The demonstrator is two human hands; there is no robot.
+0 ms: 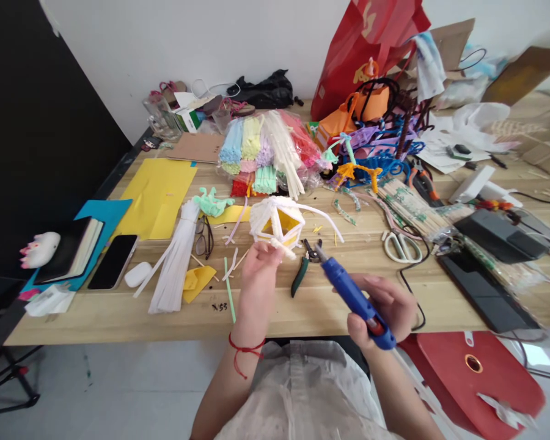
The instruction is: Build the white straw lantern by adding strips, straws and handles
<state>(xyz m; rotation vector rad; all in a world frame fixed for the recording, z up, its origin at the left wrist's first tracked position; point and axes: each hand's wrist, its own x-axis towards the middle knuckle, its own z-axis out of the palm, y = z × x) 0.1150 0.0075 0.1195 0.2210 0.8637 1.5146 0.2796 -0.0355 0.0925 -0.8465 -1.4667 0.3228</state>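
In the middle of the table sits a small house-like craft frame (280,225) made of white pipe cleaners with yellow panels; a long pale strip sticks out to its right. My left hand (259,269), a red cord on its wrist, is pinched closed on a short cream pipe cleaner piece (284,248) just in front of this frame. Wrapped round a blue glue gun (352,292), my right hand (387,305) holds it tilted, nozzle up and to the left. Green-handled pliers (304,266) lie between the hands, below the frame.
Bundles of coloured pipe cleaners (261,143) are piled at the back. To the left are white strips (176,263), eyeglasses (205,235), a phone (113,261) and yellow sheets (158,195). Scissors (402,248), a black cable (410,281) and stick packs (410,208) lie right.
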